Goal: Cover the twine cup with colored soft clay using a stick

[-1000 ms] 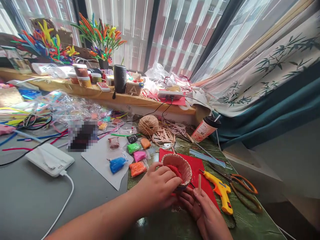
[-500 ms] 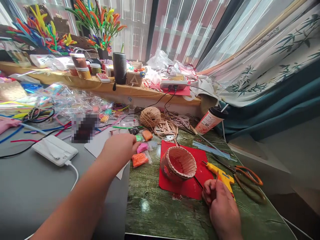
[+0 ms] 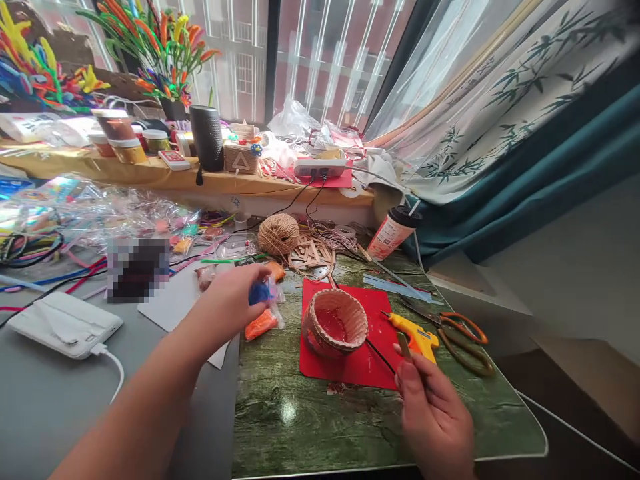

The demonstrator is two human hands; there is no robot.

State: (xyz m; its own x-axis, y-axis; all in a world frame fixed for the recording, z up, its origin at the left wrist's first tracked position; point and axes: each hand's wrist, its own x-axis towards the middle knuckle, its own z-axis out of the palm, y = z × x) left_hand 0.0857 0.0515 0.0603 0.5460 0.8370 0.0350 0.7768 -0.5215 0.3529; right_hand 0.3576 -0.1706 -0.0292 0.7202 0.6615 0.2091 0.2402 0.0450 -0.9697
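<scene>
- Green wood-grain tabletop (image 3: 280,420) lies nearest us, with a grey surface (image 3: 210,413) to its left.
- We have a small flat stick (image 3: 403,345) in our right hand (image 3: 435,413), the thumb and fingers closed on it beside the corner of a red sheet (image 3: 320,367).
- Our left hand (image 3: 235,293) has its fingers curled partly closed around a blue packet (image 3: 263,292) in clear wrap; they hide part of it, so we cannot tell exactly where they press.
- Just by that hand we see an orange packet (image 3: 261,324), and between our two hands a round, ridged-rim bowl (image 3: 335,323) stands upright on the red sheet, reddish inside.
- To the bowl's right we have a yellow glue gun (image 3: 420,339), then orange-and-brown-handled scissors (image 3: 465,337).
- Off to our left, a white power bank (image 3: 65,323) with a plugged-in cable rests on the grey surface.
- Farther back we see a ball of twine (image 3: 279,233), a pile of wooden sticks (image 3: 311,255) and a tilted, lidded paper cup (image 3: 390,235).
- Beyond, a ledge (image 3: 245,181) bears paint jars (image 3: 127,148), a black speaker (image 3: 207,139) and a power strip (image 3: 320,167).
- Farthest from us, fuzzy bright flowers (image 3: 167,53) stand before the window (image 3: 245,73), with a bamboo-print curtain (image 3: 500,127) at right.
</scene>
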